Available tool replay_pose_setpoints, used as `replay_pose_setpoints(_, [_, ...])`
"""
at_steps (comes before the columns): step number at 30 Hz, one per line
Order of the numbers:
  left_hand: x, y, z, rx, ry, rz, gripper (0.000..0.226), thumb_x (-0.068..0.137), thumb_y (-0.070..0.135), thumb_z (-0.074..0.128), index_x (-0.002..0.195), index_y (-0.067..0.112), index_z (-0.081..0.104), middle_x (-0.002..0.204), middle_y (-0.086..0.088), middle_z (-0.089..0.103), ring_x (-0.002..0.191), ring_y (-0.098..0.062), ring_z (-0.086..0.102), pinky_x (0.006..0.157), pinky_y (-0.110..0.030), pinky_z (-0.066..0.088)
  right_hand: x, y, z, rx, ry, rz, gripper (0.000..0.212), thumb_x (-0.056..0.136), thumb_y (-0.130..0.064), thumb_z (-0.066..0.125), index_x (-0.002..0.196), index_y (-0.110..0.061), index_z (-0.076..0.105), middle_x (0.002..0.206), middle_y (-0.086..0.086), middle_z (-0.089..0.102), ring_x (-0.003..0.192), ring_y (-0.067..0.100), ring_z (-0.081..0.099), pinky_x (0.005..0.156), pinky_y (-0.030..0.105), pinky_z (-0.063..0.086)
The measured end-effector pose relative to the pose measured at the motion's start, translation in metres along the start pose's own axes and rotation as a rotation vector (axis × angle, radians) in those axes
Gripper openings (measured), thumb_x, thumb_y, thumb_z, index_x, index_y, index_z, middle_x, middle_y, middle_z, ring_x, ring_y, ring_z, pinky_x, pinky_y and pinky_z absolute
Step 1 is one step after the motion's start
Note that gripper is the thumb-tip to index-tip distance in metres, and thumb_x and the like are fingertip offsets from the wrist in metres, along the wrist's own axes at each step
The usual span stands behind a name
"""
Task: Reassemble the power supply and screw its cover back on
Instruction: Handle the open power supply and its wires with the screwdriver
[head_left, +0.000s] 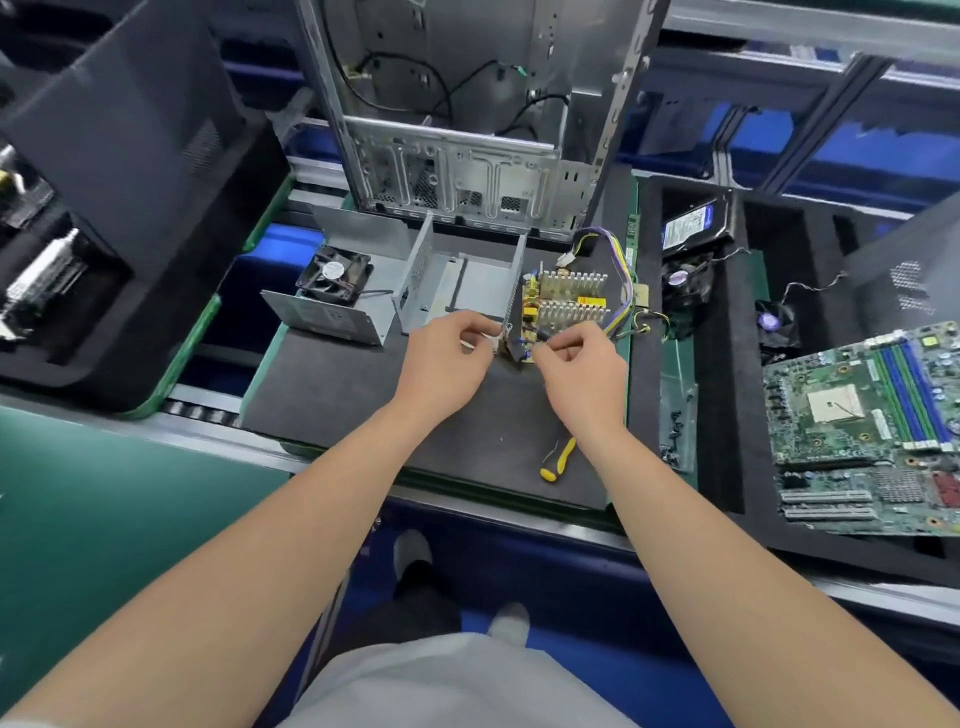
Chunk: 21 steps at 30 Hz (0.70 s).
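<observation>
Your left hand (452, 358) pinches a white piece (484, 340), your right hand (577, 370) a wire (542, 336) on the circuit board (566, 304) beside the housing (467, 278); screws (674, 427) lie in the right tray (677, 382).

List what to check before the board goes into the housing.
1. Housing open side up: ok.
2. Board in hand: left hand and right hand pinch at its near end: ok. Exact grip: cannot tell.
3. Wires out of the housing's way, looping to the board's right: ok.
4. Screwdriver at hand, on the mat by the right forearm: ok.
5. Screws at hand, in the tray to the right: ok. Count: cannot tell.
6. Cover fitted: not ok. It lies left of the housing with the fan on it.
</observation>
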<state>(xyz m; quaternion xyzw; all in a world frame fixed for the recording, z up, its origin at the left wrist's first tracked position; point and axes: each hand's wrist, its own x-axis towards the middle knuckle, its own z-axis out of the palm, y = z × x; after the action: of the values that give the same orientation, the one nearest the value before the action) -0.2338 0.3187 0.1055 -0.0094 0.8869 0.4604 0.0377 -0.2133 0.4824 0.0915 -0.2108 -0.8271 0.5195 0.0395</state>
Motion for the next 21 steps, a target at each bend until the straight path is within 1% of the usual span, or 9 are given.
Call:
replay_pose_setpoints(3, [0.019, -0.005, -0.012, -0.013, -0.019, 0.015, 0.024, 0.096, 0.014, 0.060, 0.105, 0.030, 0.075, 0.088, 0.018, 0.067, 0.070, 0.003, 0.062, 0.062, -0.002, 0.041, 0.011, -0.013, 0.010, -0.040, 0.031, -0.042, 0.008, 0.088, -0.018, 0.073, 0.091, -0.020, 0.065, 0.072, -0.008, 0.063, 0.070, 0.005, 0.059, 0.067, 0.023, 0.045])
replay_pose_setpoints(6, [0.041, -0.008, -0.020, -0.031, -0.054, 0.026, 0.023, 0.096, 0.014, 0.060, 0.109, 0.026, 0.076, 0.089, 0.017, 0.066, 0.073, -0.001, 0.062, 0.064, -0.002, 0.041, 0.023, -0.028, 0.017, -0.077, 0.076, -0.079, 0.010, 0.086, -0.012, 0.071, 0.095, -0.015, 0.067, 0.074, -0.006, 0.065, 0.071, 0.008, 0.060, 0.070, 0.024, 0.045])
replay_pose_setpoints(9, [0.060, -0.006, -0.024, -0.024, -0.088, 0.052, 0.024, 0.097, 0.015, 0.059, 0.110, 0.027, 0.076, 0.090, 0.016, 0.067, 0.076, -0.001, 0.062, 0.068, -0.005, 0.042, 0.037, -0.042, 0.019, -0.137, 0.121, -0.114, 0.012, 0.085, -0.008, 0.068, 0.095, -0.015, 0.067, 0.084, 0.000, 0.069, 0.080, 0.017, 0.063, 0.074, 0.028, 0.046])
replay_pose_setpoints(11, [0.071, -0.003, -0.026, -0.022, -0.125, 0.072, 0.024, 0.097, 0.016, 0.058, 0.111, 0.028, 0.075, 0.095, 0.014, 0.069, 0.077, -0.004, 0.063, 0.068, -0.010, 0.045, 0.048, -0.048, 0.015, -0.202, 0.194, -0.156, 0.014, 0.086, -0.006, 0.067, 0.097, -0.014, 0.069, 0.093, 0.002, 0.070, 0.087, 0.017, 0.061, 0.075, 0.025, 0.040])
replay_pose_setpoints(13, [0.080, -0.001, -0.027, -0.019, -0.160, 0.099, 0.024, 0.098, 0.016, 0.058, 0.111, 0.027, 0.074, 0.099, 0.011, 0.070, 0.077, -0.004, 0.063, 0.062, -0.005, 0.043, 0.060, -0.053, 0.006, -0.268, 0.297, -0.175, 0.017, 0.086, -0.007, 0.068, 0.100, -0.016, 0.071, 0.101, 0.004, 0.070, 0.098, 0.020, 0.060, 0.078, 0.023, 0.036])
replay_pose_setpoints(15, [0.088, 0.002, -0.026, -0.020, -0.177, 0.129, 0.023, 0.097, 0.015, 0.059, 0.110, 0.026, 0.074, 0.098, 0.012, 0.069, 0.074, -0.001, 0.062, 0.061, -0.001, 0.041, 0.072, -0.053, -0.007, -0.321, 0.405, -0.140, 0.022, 0.086, -0.010, 0.069, 0.107, -0.016, 0.072, 0.110, 0.007, 0.068, 0.107, 0.027, 0.058, 0.084, 0.027, 0.035])
replay_pose_setpoints(17, [0.094, 0.006, -0.023, -0.014, -0.202, 0.159, 0.021, 0.097, 0.016, 0.060, 0.109, 0.026, 0.074, 0.097, 0.015, 0.067, 0.073, -0.001, 0.062, 0.063, -0.001, 0.040, 0.083, -0.050, -0.020, -0.309, 0.439, -0.036, 0.030, 0.086, -0.015, 0.072, 0.116, -0.018, 0.070, 0.118, 0.009, 0.065, 0.108, 0.028, 0.059, 0.088, 0.033, 0.041])
replay_pose_setpoints(19, [0.101, 0.011, -0.018, 0.046, -0.239, 0.219, 0.019, 0.097, 0.018, 0.062, 0.110, 0.029, 0.072, 0.103, 0.012, 0.064, 0.079, -0.003, 0.061, 0.067, -0.005, 0.039, 0.092, -0.045, -0.029, -0.245, 0.368, 0.091, 0.038, 0.089, -0.021, 0.073, 0.126, -0.019, 0.066, 0.123, 0.005, 0.066, 0.101, 0.020, 0.061, 0.081, 0.030, 0.043])
replay_pose_setpoints(21, [0.107, 0.017, -0.012, 0.109, -0.281, 0.277, 0.020, 0.096, 0.020, 0.065, 0.113, 0.030, 0.071, 0.113, 0.006, 0.057, 0.093, -0.008, 0.058, 0.079, -0.015, 0.039, 0.097, -0.040, -0.035, -0.191, 0.262, 0.182, 0.043, 0.092, -0.026, 0.073, 0.133, -0.019, 0.064, 0.124, 0.002, 0.069, 0.093, 0.010, 0.062, 0.078, 0.027, 0.045])
